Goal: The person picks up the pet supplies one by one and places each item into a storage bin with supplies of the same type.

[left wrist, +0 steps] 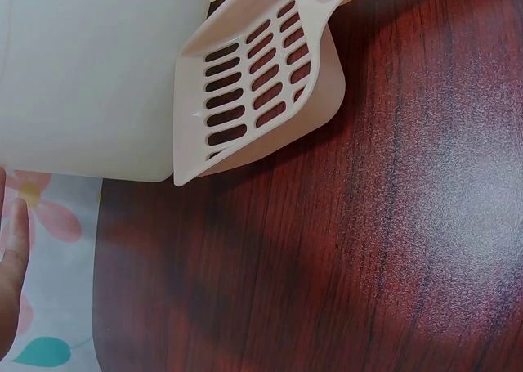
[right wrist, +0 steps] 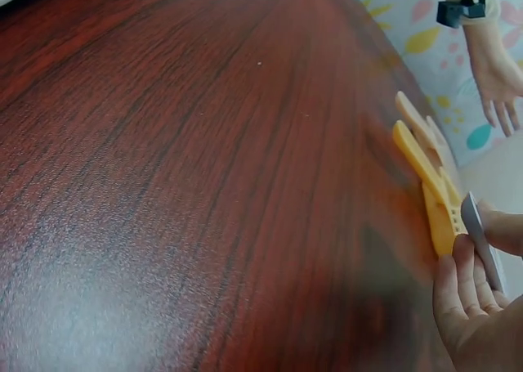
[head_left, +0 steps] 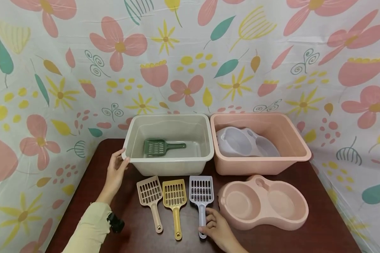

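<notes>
My right hand (head_left: 220,228) pinches the handle of a lavender litter scoop (head_left: 202,189) between thumb and curled fingers. In the right wrist view the grey-looking edge of that handle (right wrist: 482,241) lies between thumb and fingertips. To its left lie a yellow litter scoop (head_left: 175,195) and a beige litter scoop (head_left: 150,191), handles toward me. My left hand (head_left: 115,172) touches the front left corner of a pale grey litter box (head_left: 169,167), its fingers fairly straight in the right wrist view. Inside that box lies a green litter scoop (head_left: 158,147).
Right of the grey box stands a pink litter box (head_left: 256,165) with a lavender double bowl (head_left: 240,142) in it. A pink double pet bowl (head_left: 264,203) sits in front. Flower-patterned cloth (head_left: 190,52) closes off the back and sides of the dark wood table (head_left: 130,239).
</notes>
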A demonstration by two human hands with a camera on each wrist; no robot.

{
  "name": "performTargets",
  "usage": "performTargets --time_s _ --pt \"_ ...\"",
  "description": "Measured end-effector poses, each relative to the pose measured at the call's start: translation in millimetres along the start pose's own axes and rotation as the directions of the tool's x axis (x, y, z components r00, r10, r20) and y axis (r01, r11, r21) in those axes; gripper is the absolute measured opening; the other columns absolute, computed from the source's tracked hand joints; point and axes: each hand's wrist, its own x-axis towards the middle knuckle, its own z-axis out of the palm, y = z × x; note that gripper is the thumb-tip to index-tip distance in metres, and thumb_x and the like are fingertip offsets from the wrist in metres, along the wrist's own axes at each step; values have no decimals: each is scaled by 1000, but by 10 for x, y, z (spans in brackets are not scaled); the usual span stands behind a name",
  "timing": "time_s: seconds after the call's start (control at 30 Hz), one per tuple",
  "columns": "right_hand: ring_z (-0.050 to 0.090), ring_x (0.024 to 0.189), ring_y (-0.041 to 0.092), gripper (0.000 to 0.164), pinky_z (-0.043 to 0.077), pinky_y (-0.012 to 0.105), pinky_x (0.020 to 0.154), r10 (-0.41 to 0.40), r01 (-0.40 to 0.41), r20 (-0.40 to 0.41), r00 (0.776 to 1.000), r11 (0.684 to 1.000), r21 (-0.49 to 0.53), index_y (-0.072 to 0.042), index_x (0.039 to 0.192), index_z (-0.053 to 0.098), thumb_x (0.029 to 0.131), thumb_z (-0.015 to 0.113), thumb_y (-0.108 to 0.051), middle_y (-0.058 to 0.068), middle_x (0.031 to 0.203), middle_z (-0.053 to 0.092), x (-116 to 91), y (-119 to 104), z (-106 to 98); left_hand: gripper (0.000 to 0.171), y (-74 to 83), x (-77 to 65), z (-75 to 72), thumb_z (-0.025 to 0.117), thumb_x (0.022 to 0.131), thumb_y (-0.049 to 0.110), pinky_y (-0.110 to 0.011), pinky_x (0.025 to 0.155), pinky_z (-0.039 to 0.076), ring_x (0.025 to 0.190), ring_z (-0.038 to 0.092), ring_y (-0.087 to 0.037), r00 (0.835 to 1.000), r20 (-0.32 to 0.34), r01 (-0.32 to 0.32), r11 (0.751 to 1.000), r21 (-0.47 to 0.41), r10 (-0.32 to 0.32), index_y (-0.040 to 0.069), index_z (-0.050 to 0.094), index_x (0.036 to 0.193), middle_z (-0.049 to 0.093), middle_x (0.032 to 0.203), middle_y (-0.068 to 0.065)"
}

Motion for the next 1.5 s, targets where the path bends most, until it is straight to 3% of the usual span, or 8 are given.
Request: performTargets --time_s 0.2,0.53,0.77,0.9,1.3,1.5 --pt "58 70 9 73 48 21 61 -9 9 3 1000 999 35 18 136 36 77 77 11 10 89 59 -48 -165 -49 49 -6 27 -14 50 104 10 -22 85 45 105 52 -4 1000 -4 2 1000 -13 -2 2 34 150 48 132 -19" --pt "57 74 8 73 51 22 68 -96 95 54 994 995 16 20 137 33 81 77 7 13 95 58 -154 -413 -130 50 24 0 -12 50 105 16 -20 86 44 106 50 -4 1000 -3 13 1000 4 -13 7 34 151 48 135 -17" --pt "57 77 6 69 51 23 67 -194 197 64 979 980 -30 20 134 37 81 77 4 16 97 59 -238 -524 -155 49 276 -61 22 50 104 11 -16 82 43 103 51 -2 1000 18 7 1000 -12 -7 -2 33 148 46 133 -26" --pt "58 78 6 68 50 23 68 -214 216 71 974 976 -35 18 134 39 81 78 1 14 97 58 -257 -605 -164 49 344 -77 34 50 104 12 -16 82 43 103 51 -2 1000 13 23 1000 -8 -22 -2 33 148 46 133 -26" --pt "59 79 7 66 51 23 71 -231 234 85 969 972 -29 16 135 40 82 77 2 18 98 60 -237 -820 -146 49 328 -82 28 50 105 13 -18 83 43 104 50 -4 999 18 29 999 -20 -29 0 33 149 46 133 -24" --pt "59 80 7 67 51 23 72 -236 240 75 969 970 -45 15 135 41 82 78 2 18 99 61 -203 -891 -143 50 304 -84 32 50 104 12 -16 83 42 104 50 -4 1000 29 2 1000 -27 -1 -2 32 149 46 132 -25"
